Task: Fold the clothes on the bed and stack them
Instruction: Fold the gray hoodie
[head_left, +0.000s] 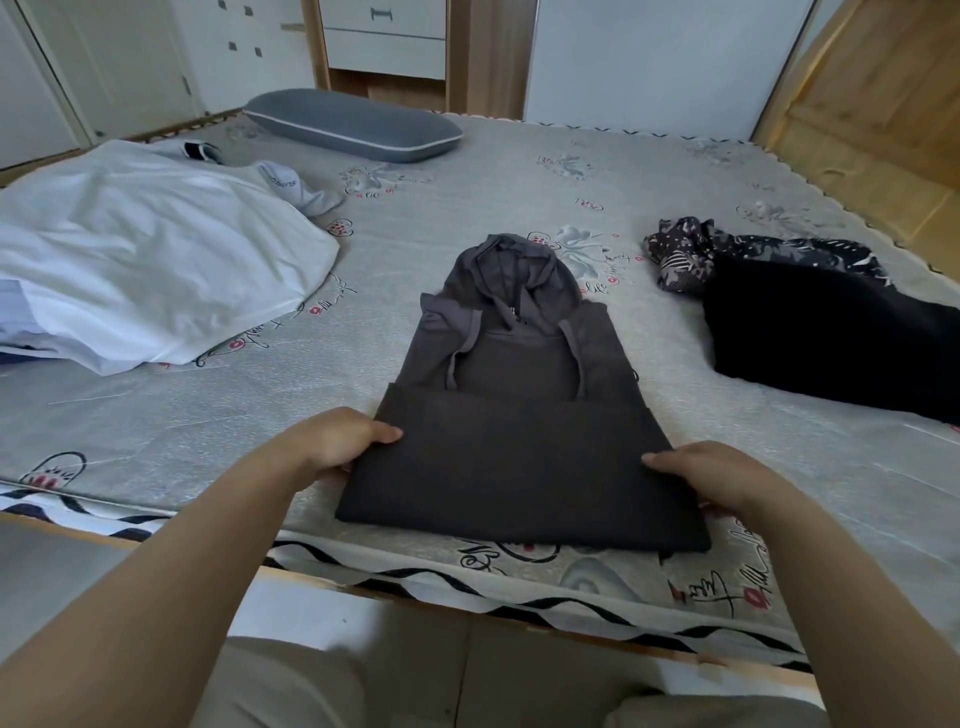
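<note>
Head view: a dark grey hoodie (519, 415) is laid flat near the front edge of the bed (519, 171), hood pointing away, bottom part already folded up over the chest so the drawstrings stay tucked above the fold. The left hand (337, 441) is clamped on the left edge of the folded part, thumb on top, fingers hidden under the cloth. The right hand (711, 478) is gripped on the right edge the same way. Both sides are held level, probably so the next fold toward the hood goes up square.

A white garment (156, 249) is heaped at the left, unfolded. A black garment (831, 332) lies at the right, touching a patterned garment (691, 254) behind it; whether these are folded cannot be told. A grey pillow (353, 124) sits at the far side. No containers are seen.
</note>
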